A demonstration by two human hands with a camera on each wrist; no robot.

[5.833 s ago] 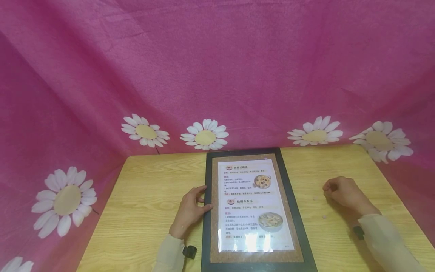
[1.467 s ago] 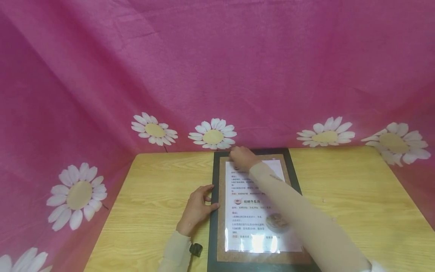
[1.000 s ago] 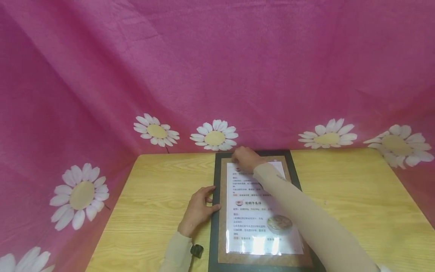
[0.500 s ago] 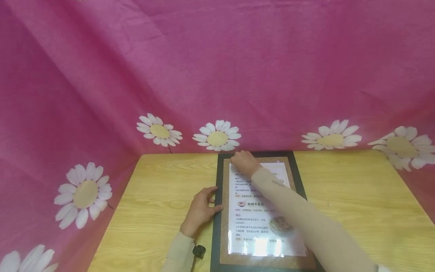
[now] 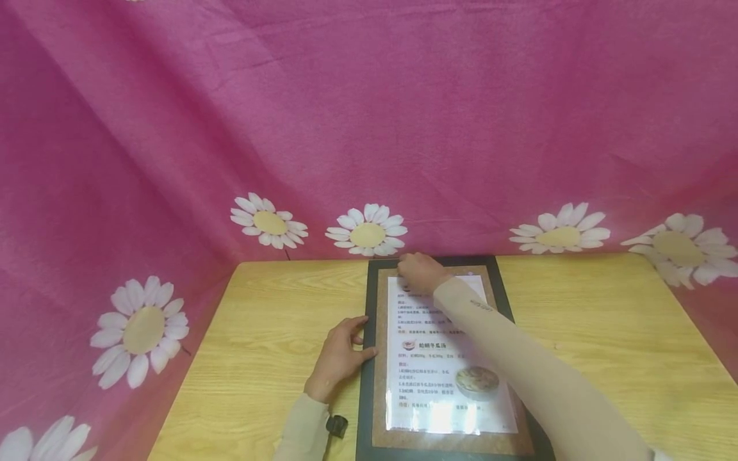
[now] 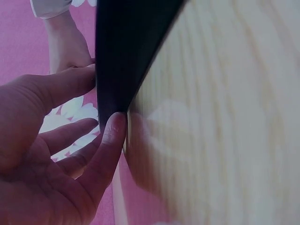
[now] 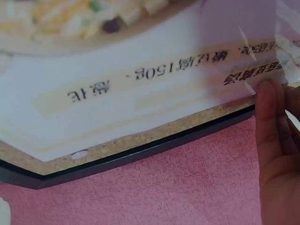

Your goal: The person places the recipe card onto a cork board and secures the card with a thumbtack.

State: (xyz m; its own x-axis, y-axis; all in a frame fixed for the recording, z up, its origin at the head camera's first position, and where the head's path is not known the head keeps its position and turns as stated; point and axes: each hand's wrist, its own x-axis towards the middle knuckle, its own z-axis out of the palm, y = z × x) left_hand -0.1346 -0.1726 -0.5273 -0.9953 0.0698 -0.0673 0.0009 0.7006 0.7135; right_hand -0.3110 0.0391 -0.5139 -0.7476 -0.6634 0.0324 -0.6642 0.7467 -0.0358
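Observation:
A recipe sheet (image 5: pixel 426 378) in glossy clear plastic, with printed soup photos, lies on a cork board (image 5: pixel 450 442) with a black frame. My left hand (image 5: pixel 336 358) is at the frame's left side; its thumb and forefinger touch the edge, spread apart. In the left wrist view its fingertips (image 6: pixel 116 127) rest against the black frame (image 6: pixel 126 42). My right hand (image 5: pixel 423 274) is at the sheet's upper left corner with fingers bent. In the right wrist view a fingertip (image 7: pixel 267 91) presses at the sheet's top edge; whatever lies under it is hidden.
A small pale pushpin (image 7: pixel 79 154) sits near the sheet's other top corner. The wooden table (image 5: pixel 277 307) extends on both sides of the board. Behind and left hangs a pink cloth (image 5: pixel 369 128) printed with large daisies. Glare covers the sheet's lower part.
Since the oldest frame my right hand has gone from the table at right to the sheet's upper left corner, with only slight shifts lately. My left hand stays at the frame; the view shifts slightly.

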